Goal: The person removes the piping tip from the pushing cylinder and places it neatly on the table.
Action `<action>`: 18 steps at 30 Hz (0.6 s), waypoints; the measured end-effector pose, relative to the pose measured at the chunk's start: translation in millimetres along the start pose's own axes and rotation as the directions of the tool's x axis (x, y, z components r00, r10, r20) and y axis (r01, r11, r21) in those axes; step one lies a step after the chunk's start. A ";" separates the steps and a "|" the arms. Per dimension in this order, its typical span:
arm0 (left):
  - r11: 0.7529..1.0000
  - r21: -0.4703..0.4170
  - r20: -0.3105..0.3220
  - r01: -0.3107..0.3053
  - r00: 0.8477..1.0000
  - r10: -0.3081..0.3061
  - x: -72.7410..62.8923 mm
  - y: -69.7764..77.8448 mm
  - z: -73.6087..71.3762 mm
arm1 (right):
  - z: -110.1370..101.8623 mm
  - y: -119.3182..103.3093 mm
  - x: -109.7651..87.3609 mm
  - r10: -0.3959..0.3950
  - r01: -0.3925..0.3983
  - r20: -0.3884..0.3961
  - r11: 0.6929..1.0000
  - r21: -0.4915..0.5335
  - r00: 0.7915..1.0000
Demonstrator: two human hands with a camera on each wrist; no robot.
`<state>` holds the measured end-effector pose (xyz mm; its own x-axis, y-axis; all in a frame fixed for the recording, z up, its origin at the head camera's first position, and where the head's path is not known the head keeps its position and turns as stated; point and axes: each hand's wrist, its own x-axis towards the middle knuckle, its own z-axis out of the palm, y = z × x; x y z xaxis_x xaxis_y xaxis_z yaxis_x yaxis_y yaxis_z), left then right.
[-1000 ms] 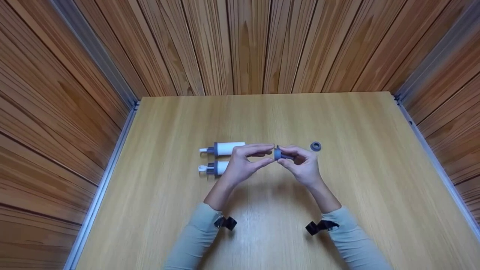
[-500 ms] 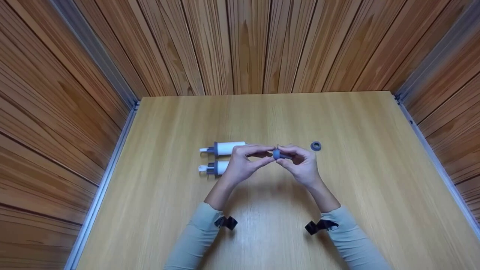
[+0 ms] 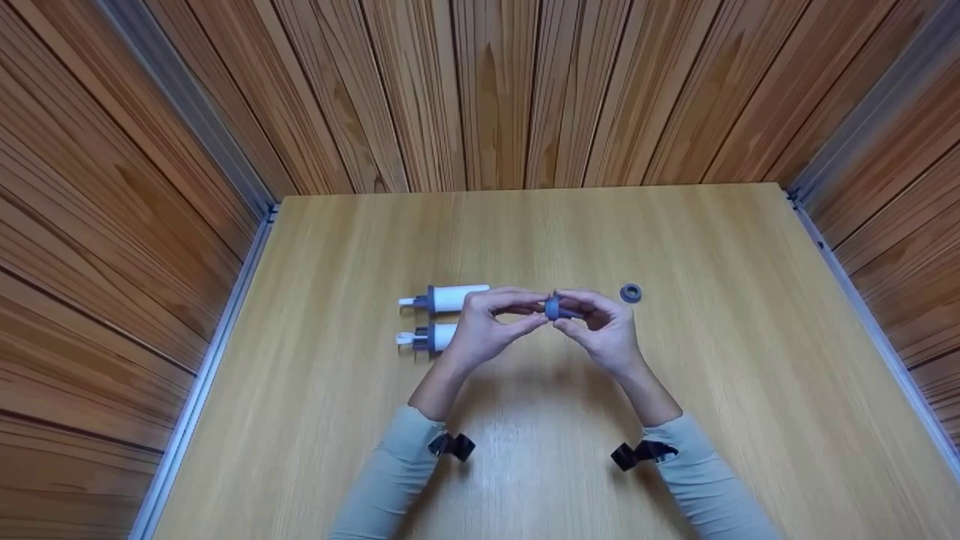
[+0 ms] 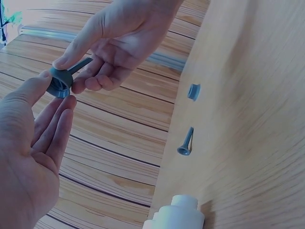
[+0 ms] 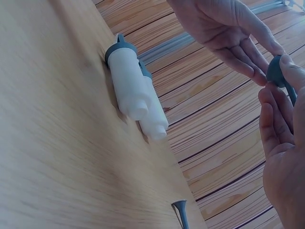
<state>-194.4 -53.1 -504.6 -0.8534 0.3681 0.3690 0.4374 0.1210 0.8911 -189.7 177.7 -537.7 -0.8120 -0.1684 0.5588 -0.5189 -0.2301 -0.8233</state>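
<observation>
Between my two hands, above the table, is a dark blue-grey ring-shaped cap [image 3: 552,308] with a thin stem [image 4: 80,65] sticking out of its right side. My left hand [image 3: 486,330] pinches the cap's left edge between thumb and fingertips. From the other side my right hand [image 3: 609,330] holds the same cap by thumb and fingers, the stem running back toward its palm. In the left wrist view the cap's hollow inside faces my left palm. The right wrist view shows its rounded outside [image 5: 275,71].
Two white cylinders [image 3: 459,298] [image 5: 127,81] with blue-grey collars lie left, partly behind my left hand. A loose blue-grey ring [image 3: 631,293] lies right of my right hand. A small funnel-shaped piece with a stem [image 4: 186,144] rests on the wooden table [image 3: 525,465].
The cap has shifted slightly left from my right fingertips to my left ones. A second ago a small gap separated it from the left fingers; now they touch it.
</observation>
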 end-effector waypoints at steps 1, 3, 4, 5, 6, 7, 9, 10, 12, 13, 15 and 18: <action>1.000 -0.001 -0.003 0.008 1.000 -0.008 -0.4 0.4 -0.8 | -0.6 -0.5 -0.1 0.004 -0.004 -0.003 1.000 -0.005 1.000; 1.000 -0.002 -0.010 0.026 1.000 -0.026 -1.1 1.5 -2.7 | -2.3 -1.1 -0.1 0.007 -0.007 -0.006 1.000 -0.010 1.000; 0.999 -0.002 -0.014 0.035 0.999 -0.035 -1.4 1.7 -3.6 | -3.2 -1.4 0.1 0.004 -0.005 -0.005 1.000 -0.012 1.000; 0.999 -0.002 -0.018 0.041 0.999 -0.041 -1.8 2.0 -4.5 | -4.1 -1.6 0.4 0.001 -0.002 -0.003 1.000 -0.013 1.000; 0.999 -0.004 -0.021 0.045 0.999 -0.045 -1.9 2.0 -5.2 | -5.1 -1.5 0.8 -0.003 0.003 -0.003 1.000 -0.014 1.000; 0.999 -0.004 -0.023 0.046 0.999 -0.046 -1.9 2.0 -5.8 | -6.2 -1.0 0.9 -0.009 0.009 0.000 1.000 -0.016 1.000; 0.999 -0.008 -0.026 0.040 0.999 -0.040 -1.8 2.0 -6.7 | -8.3 -0.2 1.1 -0.021 0.021 0.003 1.000 -0.021 1.000; 0.999 -0.009 -0.029 0.036 0.999 -0.036 -1.7 2.1 -7.1 | -9.3 0.2 1.0 -0.025 0.025 0.002 0.999 -0.025 1.000; 1.000 -0.014 -0.032 0.025 0.999 -0.026 -1.5 1.9 -7.7 | -11.2 1.1 0.4 -0.031 0.031 -0.006 0.999 -0.025 0.999; 1.000 -0.015 -0.034 0.022 0.999 -0.023 -1.7 2.0 -8.0 | -12.1 1.3 -0.1 -0.031 0.031 -0.009 0.999 -0.029 0.999; 1.000 -0.016 -0.038 0.017 0.999 -0.018 -2.0 2.4 -8.7 | -13.2 1.4 -1.2 -0.027 0.027 -0.016 0.999 -0.035 1.000; 1.000 -0.020 -0.044 0.014 0.999 -0.014 -2.5 2.4 -9.7 | -14.1 1.6 -2.9 -0.018 0.017 -0.017 0.999 -0.049 1.000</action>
<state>-194.0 -62.7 -500.8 -0.8714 0.3251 0.3674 0.4200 0.1074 0.9012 -191.9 191.3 -542.1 -0.8069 -0.1484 0.5718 -0.5451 -0.1860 -0.8175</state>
